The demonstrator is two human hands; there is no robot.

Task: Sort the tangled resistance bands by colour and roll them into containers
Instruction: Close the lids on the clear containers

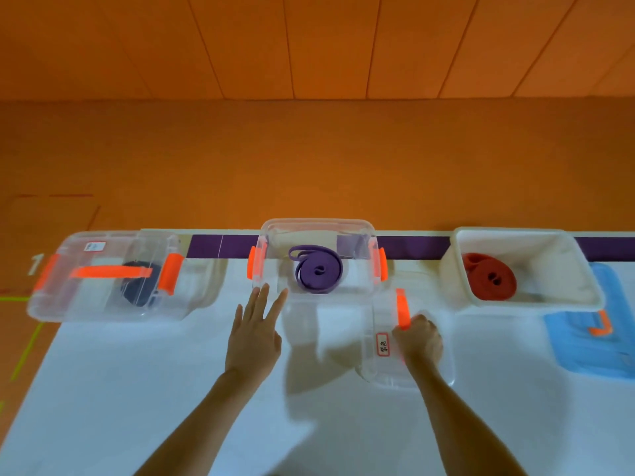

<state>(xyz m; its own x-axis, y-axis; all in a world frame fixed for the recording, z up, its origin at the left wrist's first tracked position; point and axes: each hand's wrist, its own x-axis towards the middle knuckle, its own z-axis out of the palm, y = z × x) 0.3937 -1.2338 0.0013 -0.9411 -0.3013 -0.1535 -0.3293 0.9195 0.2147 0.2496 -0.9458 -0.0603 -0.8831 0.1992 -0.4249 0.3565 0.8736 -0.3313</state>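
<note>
Three boxes in a row at the far edge of the white tabletop (171, 389), one colour each. Left box (103, 304) is lidded, with a dark band (141, 283) inside. The open middle box (316, 223) holds the purple band (319, 269), rolled flat on its floor. The right white box (515, 231) holds the rolled red band (489, 278); a blue lid (591, 345) lies beside it.

Right grip (417, 341) is clenched around the orange handle (402, 309) of the clear lid (383, 314), held just in front of the middle box. It looks like the lid is about to go on.

Left grip (254, 334) is released, fingers straight, tips at the middle box's near-left wall; contact is unclear. It is probably there to stop the box sliding.

Sorting looks done; the middle and right boxes are not yet lidded.
</note>
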